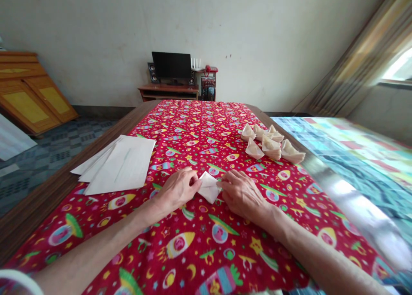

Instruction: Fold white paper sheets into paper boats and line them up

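A small folded piece of white paper lies on the red patterned cloth, pinched from both sides. My left hand grips its left edge with fingers and thumb. On the opposite edge my right hand holds the paper. A stack of flat white sheets rests to the left of my left hand. Several finished folded paper shapes sit grouped at the far right of the cloth.
The cloth covers a long wooden table. A bed with a coloured blanket runs along the right. Against the far wall are a desk with a monitor and, at left, a wooden cabinet.
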The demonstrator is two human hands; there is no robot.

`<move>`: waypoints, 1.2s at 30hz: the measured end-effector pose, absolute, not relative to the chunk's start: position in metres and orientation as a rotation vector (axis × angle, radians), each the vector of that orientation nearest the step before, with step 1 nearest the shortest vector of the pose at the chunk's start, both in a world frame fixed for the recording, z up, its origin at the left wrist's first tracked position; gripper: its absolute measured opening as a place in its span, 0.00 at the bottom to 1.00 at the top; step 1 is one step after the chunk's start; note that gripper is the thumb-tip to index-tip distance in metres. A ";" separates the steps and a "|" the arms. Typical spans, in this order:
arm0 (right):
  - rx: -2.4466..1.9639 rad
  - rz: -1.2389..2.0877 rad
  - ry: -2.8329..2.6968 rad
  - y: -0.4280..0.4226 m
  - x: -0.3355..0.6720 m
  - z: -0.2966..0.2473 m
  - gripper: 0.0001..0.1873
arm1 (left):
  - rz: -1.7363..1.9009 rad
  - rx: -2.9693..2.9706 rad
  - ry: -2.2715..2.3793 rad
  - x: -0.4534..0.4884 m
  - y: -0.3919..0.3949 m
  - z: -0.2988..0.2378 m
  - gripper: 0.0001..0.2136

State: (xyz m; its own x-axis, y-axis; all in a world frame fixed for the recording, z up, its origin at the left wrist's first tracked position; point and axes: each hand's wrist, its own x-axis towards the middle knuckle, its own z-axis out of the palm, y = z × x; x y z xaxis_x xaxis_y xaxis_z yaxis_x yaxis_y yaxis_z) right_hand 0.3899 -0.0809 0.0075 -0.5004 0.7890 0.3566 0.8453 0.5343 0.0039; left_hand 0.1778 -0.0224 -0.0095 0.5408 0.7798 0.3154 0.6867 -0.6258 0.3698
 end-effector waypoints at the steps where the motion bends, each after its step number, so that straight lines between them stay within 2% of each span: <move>1: -1.360 -0.246 -2.436 -0.081 0.387 0.009 0.08 | 0.683 2.538 1.237 0.179 -0.021 -0.008 0.10; 5: -1.357 -0.191 -2.365 -0.081 0.368 0.015 0.14 | 0.743 2.399 1.271 0.185 -0.022 -0.001 0.08; 11: -1.371 -0.084 -2.202 -0.078 0.351 0.013 0.12 | 0.926 2.229 1.085 0.190 -0.030 0.011 0.14; 15: -1.384 0.333 -1.778 -0.066 0.364 0.017 0.10 | 1.194 2.242 1.009 0.190 -0.035 0.008 0.10; 19: -1.253 0.937 -1.392 -0.054 0.373 0.014 0.07 | 1.133 1.991 1.008 0.190 -0.036 0.000 0.20; 23: -1.339 1.149 -1.377 -0.052 0.371 0.007 0.08 | 1.011 1.898 0.942 0.187 -0.030 -0.005 0.24; 25: -1.415 1.100 -1.527 -0.053 0.370 0.006 0.10 | 1.001 2.003 0.989 0.184 -0.025 -0.006 0.24; 31: -1.672 0.438 -1.965 -0.056 0.371 0.007 0.18 | 0.890 2.308 1.182 0.179 -0.018 -0.012 0.20; 33: -1.729 0.296 -2.026 -0.057 0.372 0.006 0.17 | 0.913 2.405 1.206 0.178 -0.018 -0.016 0.21; 36: -1.784 0.140 -2.047 -0.059 0.373 0.003 0.10 | 0.993 2.566 1.144 0.177 -0.019 -0.019 0.22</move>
